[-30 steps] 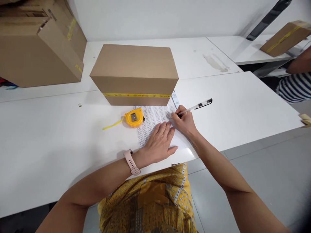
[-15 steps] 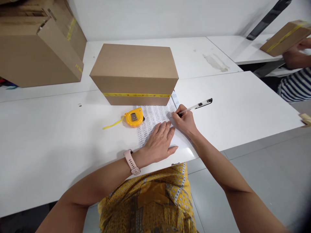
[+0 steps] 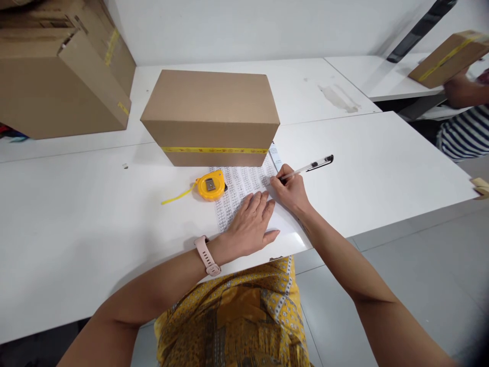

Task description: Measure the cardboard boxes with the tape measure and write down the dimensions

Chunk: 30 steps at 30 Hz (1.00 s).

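Observation:
My left hand (image 3: 250,224) lies flat on a sheet of paper (image 3: 239,186) covered in rows of handwriting, its fingers stretched out. My right hand (image 3: 293,191) is closed round a pen (image 3: 311,166) with a clear barrel and black clip, tip down at the paper's right side; fingers hide the tip. A cardboard box (image 3: 212,102) with a yellow tape band stands just beyond, covering the sheet's far end. Left of the writing sits a yellow tape measure (image 3: 211,185), partly on the paper, with a short length of its blade (image 3: 175,197) pulled out.
Larger cardboard boxes (image 3: 76,81) stand at the back left of the white table (image 3: 76,219). At far right, a person in a striped top (image 3: 466,133) holds a taped box (image 3: 445,58). A dark roll (image 3: 420,31) leans against the wall.
My hands, the pen and the tape measure look almost unmoved. At far right the other person's hand and arm have shifted slightly by the taped box.

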Available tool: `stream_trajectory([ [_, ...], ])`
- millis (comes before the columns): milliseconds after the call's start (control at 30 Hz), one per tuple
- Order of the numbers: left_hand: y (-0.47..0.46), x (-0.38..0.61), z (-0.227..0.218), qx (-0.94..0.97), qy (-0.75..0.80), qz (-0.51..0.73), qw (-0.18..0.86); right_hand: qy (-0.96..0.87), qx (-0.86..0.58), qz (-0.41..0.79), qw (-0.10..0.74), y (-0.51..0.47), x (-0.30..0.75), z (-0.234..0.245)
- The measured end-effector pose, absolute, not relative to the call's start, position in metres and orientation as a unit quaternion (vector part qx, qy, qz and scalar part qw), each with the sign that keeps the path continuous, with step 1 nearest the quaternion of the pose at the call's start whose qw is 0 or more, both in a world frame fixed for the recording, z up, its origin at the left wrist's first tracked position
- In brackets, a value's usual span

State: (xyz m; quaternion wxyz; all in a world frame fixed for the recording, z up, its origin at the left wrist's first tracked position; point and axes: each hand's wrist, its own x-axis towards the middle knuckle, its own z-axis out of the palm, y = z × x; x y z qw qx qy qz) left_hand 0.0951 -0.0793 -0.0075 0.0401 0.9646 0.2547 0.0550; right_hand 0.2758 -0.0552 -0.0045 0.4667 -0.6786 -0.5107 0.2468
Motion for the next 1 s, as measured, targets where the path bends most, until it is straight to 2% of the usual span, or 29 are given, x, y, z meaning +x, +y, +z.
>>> stream_trajectory([
  [233, -0.08, 0.095, -0.008, 0.964, 0.257, 0.062, 0.039, -0.51, -0.673, 0.241, 0.478, -0.055, 0.276, -0.007],
  [433, -0.079, 0.094, -0.008, 0.965, 0.254, 0.062, 0.04, -0.488, -0.667, 0.122, 0.55, -0.053, 0.301, -0.01],
  [533, -0.079, 0.094, -0.008, 0.966, 0.251, 0.055, 0.039, -0.554, -0.668, 0.052, 0.495, -0.054, 0.316, -0.012],
  [700, -0.078, 0.093, -0.01, 0.965, 0.246, 0.085, 0.036, -0.685, -0.652, 0.005, 0.324, -0.054, 0.323, -0.018],
  [767, -0.078, 0.093, -0.01, 0.962, 0.24, 0.125, 0.033, -0.697, -0.66, -0.016, 0.28, -0.053, 0.322, -0.021],
  [867, -0.074, 0.09, -0.003, 0.941, 0.262, 0.211, 0.013, -0.692, -0.67, -0.036, 0.265, -0.052, 0.322, -0.022],
  [1000, -0.061, 0.074, 0.014, 0.869, 0.374, 0.32, -0.053, -0.649, -0.693, -0.023, 0.315, -0.051, 0.323, -0.024],
])
